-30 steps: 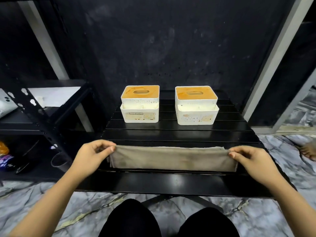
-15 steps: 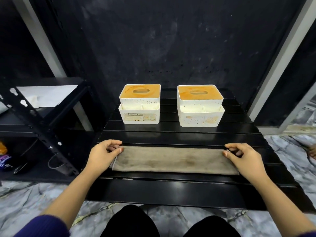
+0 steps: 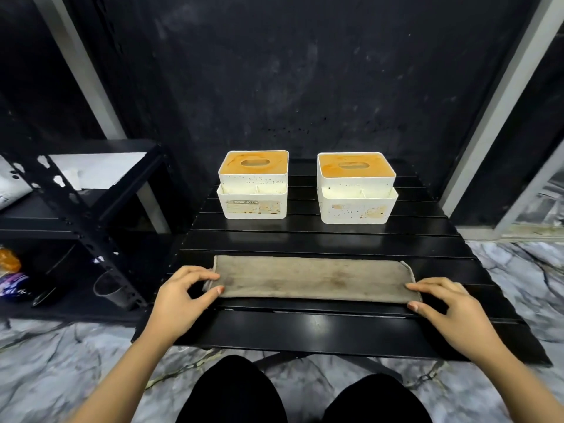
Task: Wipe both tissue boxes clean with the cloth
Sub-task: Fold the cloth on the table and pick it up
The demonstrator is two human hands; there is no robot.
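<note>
Your left hand (image 3: 183, 296) rests at the left end of the long, folded, grey-brown fabric cloth (image 3: 311, 279), thumb tip on its near corner and fingers curled at its edge, touching rather than clamping it; your right hand (image 3: 448, 306) lies open and spread at the right end, fingertips just on the fabric. That cloth lies flat across the near slats of the black slatted table (image 3: 320, 328), soft and limp by the look of it, so it should bunch easily; gather it at the middle or one end into a pad before you lift. Further back, well apart from the cloth, stand the two white plastic tissue boxes with orange-stained tops: the left tissue box (image 3: 253, 186) and the right tissue box (image 3: 355, 189), side by side with a gap between. They look light and rigid, likely to slide on the smooth slats, so steady each by its side wall while you wipe. Neither has been wiped yet.
</note>
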